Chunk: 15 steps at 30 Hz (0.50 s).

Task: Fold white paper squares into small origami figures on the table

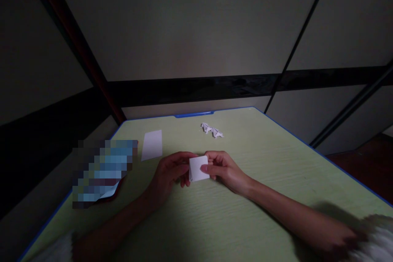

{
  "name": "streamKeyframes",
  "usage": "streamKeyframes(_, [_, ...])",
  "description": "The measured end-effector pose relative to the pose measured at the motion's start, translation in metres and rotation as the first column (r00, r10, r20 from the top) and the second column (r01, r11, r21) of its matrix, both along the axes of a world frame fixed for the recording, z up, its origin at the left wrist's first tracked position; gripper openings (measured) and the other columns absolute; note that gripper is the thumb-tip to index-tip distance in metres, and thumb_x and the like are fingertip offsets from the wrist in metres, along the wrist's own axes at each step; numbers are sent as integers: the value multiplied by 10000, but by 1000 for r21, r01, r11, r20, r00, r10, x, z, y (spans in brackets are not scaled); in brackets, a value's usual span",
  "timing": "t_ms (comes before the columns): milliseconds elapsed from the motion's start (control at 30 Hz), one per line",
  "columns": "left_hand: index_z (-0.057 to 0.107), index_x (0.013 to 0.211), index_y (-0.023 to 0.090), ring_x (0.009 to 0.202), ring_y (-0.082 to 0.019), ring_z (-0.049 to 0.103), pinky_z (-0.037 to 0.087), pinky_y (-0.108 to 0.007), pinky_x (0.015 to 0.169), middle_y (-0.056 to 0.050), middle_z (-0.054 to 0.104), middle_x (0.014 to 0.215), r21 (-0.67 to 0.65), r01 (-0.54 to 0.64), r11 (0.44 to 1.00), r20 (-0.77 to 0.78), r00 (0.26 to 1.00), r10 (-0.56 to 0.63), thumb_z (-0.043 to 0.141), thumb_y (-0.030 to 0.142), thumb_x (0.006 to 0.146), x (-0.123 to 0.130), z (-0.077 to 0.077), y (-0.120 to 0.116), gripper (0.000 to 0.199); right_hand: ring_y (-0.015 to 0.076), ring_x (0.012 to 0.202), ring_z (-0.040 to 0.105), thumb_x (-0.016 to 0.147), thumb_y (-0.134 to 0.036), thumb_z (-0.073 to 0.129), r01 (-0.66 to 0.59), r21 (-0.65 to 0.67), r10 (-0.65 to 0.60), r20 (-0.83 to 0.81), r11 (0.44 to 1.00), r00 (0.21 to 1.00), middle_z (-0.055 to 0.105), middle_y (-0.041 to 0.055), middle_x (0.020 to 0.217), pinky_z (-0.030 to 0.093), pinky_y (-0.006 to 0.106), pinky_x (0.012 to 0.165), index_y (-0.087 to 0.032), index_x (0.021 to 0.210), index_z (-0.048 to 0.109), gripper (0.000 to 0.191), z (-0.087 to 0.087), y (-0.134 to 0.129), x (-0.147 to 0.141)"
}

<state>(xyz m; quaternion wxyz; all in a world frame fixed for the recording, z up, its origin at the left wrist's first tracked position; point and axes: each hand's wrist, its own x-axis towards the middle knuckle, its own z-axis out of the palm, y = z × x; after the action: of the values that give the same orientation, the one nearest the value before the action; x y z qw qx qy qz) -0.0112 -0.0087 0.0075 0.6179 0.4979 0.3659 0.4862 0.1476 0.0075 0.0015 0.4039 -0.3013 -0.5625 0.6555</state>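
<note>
- Folded white paper — held over the green tabletop
- Left hand pinching its left edge
- Right hand gripping its right side — thumb across the front
- Two white origami figures beyond

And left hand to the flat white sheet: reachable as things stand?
Likely yes: the flat white sheet lies just past the left hand, nothing visible between. That hand would first have to let go of the folded paper.
</note>
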Motion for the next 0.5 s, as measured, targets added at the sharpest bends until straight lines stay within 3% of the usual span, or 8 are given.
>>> streamKeyframes(233, [628,832,162,397,-60,461,328,-164,369,38,546,501,59,0,998,-64,998,4,624,215,609,-2,-5,0,229,20,371,301,588,-264,661,-23,-8,24,32,1000,999,393,-84,415,158,184,385,-132,531,453,252,1,0,0])
streamKeyframes(367, [644,735,146,408,-47,444,318,-161,350,37,517,574,101,-49,994,-88,994,58,648,239,588,-1,-4,1,174,19,390,319,557,-251,688,-60,-31,61,22,998,998,409,-85,457,186,175,391,-129,594,464,258,5,-2,-1])
streamKeyframes(500, [589,588,121,387,-46,411,306,-161,347,45,476,488,56,-107,993,-124,986,113,637,299,601,1,-2,0,185,21,411,341,530,-247,707,-76,-44,77,24,996,997,429,-84,469,206,173,406,-129,598,464,279,8,-4,-3])
